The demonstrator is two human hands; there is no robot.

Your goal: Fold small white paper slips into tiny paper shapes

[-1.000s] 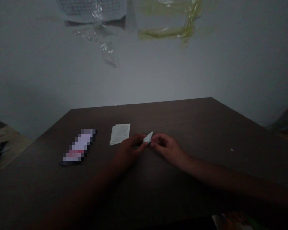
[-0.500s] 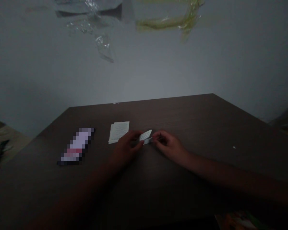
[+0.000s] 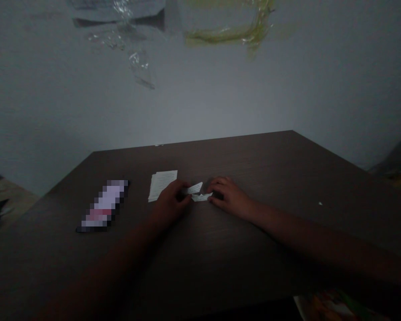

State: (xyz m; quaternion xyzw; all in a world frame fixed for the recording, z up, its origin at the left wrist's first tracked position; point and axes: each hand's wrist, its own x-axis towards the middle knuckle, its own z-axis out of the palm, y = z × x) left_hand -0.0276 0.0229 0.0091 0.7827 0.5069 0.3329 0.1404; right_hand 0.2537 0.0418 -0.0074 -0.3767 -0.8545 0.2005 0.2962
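The paper [image 3: 194, 188] has spread apart, exposing its lower part [image 3: 202, 197]; the left hand [image 3: 169, 200] pinches it, the right hand's [image 3: 232, 199] grip can't be told.

Dim light falls softest and brightest on the middle of the wall [image 3: 220, 98], fading toward the corners; the wooden desk [image 3: 254, 165] darkens to near black below. Clear tape [image 3: 139, 62] glints, the phone [image 3: 104, 203] is pixelated, and print on the paper piece [image 3: 194, 188] blurs.

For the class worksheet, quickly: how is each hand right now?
Left hand: closed on the folded paper.
Right hand: fingers curled beside it; grip cannot be told.
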